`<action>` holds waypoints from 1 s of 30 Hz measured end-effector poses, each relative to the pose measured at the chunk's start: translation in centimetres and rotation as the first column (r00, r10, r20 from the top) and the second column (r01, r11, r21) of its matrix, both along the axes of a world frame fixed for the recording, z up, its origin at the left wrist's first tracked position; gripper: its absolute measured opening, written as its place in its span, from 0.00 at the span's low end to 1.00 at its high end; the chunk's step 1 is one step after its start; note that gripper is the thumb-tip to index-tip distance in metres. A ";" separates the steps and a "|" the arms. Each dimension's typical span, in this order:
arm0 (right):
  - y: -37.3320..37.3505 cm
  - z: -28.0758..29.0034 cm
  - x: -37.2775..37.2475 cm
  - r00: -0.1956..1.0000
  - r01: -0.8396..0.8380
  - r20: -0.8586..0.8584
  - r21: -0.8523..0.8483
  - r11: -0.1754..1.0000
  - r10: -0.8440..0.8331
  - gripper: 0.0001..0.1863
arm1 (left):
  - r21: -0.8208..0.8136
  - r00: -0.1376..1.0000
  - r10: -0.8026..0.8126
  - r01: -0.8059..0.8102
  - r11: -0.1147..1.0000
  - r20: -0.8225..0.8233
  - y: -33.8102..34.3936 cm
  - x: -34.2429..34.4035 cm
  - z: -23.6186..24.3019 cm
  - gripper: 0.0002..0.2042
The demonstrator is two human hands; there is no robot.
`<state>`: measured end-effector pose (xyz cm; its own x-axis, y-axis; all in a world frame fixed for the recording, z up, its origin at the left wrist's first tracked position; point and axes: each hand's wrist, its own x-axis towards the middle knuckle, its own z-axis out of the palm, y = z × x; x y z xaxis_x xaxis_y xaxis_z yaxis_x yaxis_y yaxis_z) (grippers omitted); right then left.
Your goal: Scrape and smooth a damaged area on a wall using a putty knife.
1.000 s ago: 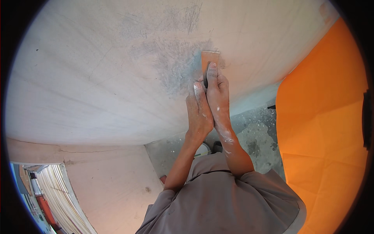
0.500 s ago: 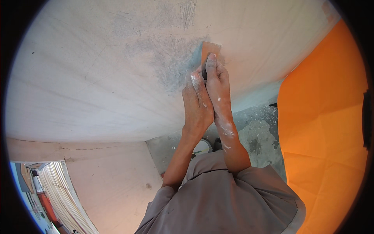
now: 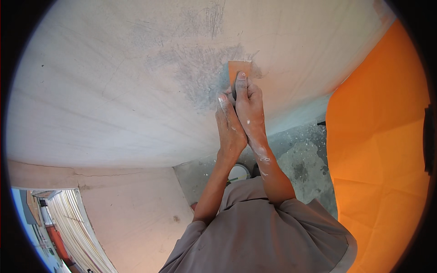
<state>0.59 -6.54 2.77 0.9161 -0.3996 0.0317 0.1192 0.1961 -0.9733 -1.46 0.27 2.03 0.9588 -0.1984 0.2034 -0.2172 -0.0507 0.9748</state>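
A putty knife (image 3: 238, 67) with a flat, wide blade and a dark handle lies against a pale wall (image 3: 136, 100). My right hand (image 3: 250, 107) is closed round it, thumb pressed along the blade's base. Close beside it, my left hand (image 3: 231, 129) leans against the right one at the heel of the palm. Its fingertips reach in at the handle and seem to grip it too, though they are partly hidden. White powder marks both hands and the right forearm. Just left of the blade is a rough, scratched grey patch (image 3: 200, 79).
An orange sheet (image 3: 378, 136) hangs along the right side. Below my arms, a round white-topped container (image 3: 238, 173) stands on the stained grey floor (image 3: 305, 164). At lower left, an opening (image 3: 77, 218) in the side wall shows stacked pale strips.
Both hands and the putty knife have slid down the wall toward me and slightly left. The grip looks the same.
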 end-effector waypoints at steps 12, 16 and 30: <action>-0.4 1.1 0.0 0.999 0.011 0.051 -0.044 0.999 -0.008 0.29 | -0.157 0.979 0.176 -0.159 0.975 0.105 -1.2 -0.3 1.6 0.31; 0.6 0.3 -0.3 1.000 -0.009 0.007 -0.035 0.999 0.009 0.30 | -0.009 0.995 0.077 -0.076 0.997 0.058 0.2 -0.2 -0.9 0.32; 1.1 1.9 -0.7 1.000 -0.014 0.020 0.012 1.000 0.014 0.29 | 0.027 0.999 0.014 -0.013 1.000 -0.048 0.8 -0.4 1.1 0.33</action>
